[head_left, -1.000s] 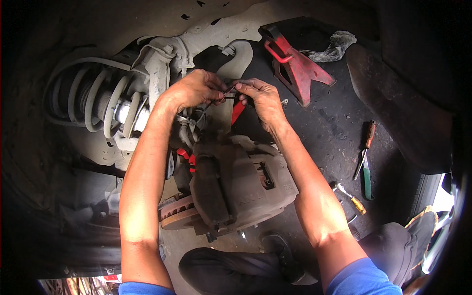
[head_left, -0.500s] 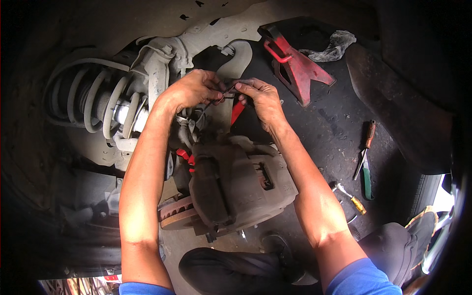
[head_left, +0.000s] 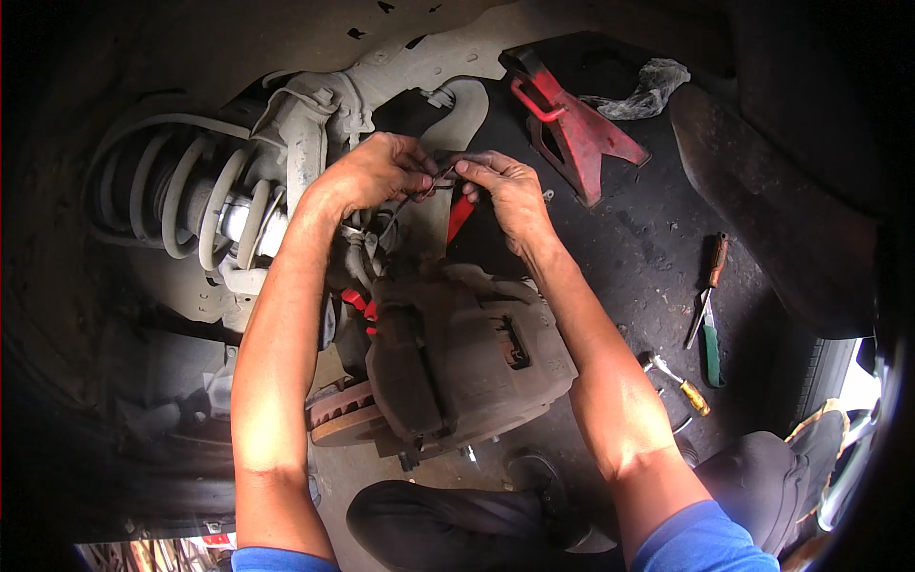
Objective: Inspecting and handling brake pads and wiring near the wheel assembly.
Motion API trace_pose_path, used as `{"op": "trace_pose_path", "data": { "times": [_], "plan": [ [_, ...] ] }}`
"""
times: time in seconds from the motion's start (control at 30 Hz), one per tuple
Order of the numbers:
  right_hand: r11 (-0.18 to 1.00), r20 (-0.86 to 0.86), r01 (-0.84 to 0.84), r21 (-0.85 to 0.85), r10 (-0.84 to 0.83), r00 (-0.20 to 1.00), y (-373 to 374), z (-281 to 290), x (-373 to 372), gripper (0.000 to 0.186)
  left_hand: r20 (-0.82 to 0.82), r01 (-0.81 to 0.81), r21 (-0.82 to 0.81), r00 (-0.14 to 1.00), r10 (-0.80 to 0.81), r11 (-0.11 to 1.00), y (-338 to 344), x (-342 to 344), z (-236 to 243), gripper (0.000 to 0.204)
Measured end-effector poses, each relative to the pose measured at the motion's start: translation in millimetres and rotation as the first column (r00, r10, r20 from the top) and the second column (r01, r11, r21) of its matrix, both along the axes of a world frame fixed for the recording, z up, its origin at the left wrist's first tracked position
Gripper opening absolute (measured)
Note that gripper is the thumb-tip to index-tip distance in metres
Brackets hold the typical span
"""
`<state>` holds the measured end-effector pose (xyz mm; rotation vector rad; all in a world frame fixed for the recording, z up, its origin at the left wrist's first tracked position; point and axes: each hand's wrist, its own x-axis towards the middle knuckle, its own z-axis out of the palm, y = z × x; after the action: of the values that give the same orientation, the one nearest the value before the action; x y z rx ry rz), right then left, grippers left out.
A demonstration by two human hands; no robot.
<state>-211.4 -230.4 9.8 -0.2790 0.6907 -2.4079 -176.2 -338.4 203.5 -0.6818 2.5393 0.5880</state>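
My left hand [head_left: 386, 176] and my right hand [head_left: 500, 191] meet above the brake assembly, with fingers closed on a thin dark wire [head_left: 440, 183]. The exact point of each pinch is small and partly hidden by fingers. Below them sits a dusty brake caliper [head_left: 462, 362] over a rusty brake disc [head_left: 345, 425]. The suspension coil spring [head_left: 229, 195] is to the left of my left forearm, and pale metal arms and brackets [head_left: 310, 129] rise behind it. Red metal parts [head_left: 460, 219] show below my fingers and left of the caliper.
A red jack stand [head_left: 581, 143] stands at the back right near crumpled clear plastic [head_left: 639, 95]. Hand tools with brown [head_left: 720, 250], green [head_left: 711, 357] and yellow [head_left: 694, 396] handles lie on the dark floor at right. A tire [head_left: 818, 377] and my dark-trousered legs [head_left: 419, 515] are lower in view.
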Motion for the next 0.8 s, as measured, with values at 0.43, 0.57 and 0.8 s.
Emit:
{"op": "trace_pose_path", "data": {
  "times": [0.43, 0.57, 0.8],
  "plan": [
    [0.999, -0.027, 0.027, -0.029, -0.028, 0.999, 1.8, 0.6, -0.5, 0.020, -0.011, 0.053, -0.083, 0.998, -0.054, 0.995, 3.6, -1.3, -1.1, 0.019],
    [0.999, -0.026, 0.028, -0.022, -0.029, 0.999, 1.1, 0.0, -1.0, 0.020, -0.016, 0.094, -0.114, 0.995, -0.097, 0.989, 2.7, -1.8, -2.5, 0.019],
    [1.000, -0.017, 0.018, 0.005, -0.018, 1.000, -0.1, -2.3, -1.2, 0.019, -0.083, 0.186, -0.208, 0.975, -0.207, 0.960, 4.8, -3.5, -5.3, 0.024]
  ]
}}
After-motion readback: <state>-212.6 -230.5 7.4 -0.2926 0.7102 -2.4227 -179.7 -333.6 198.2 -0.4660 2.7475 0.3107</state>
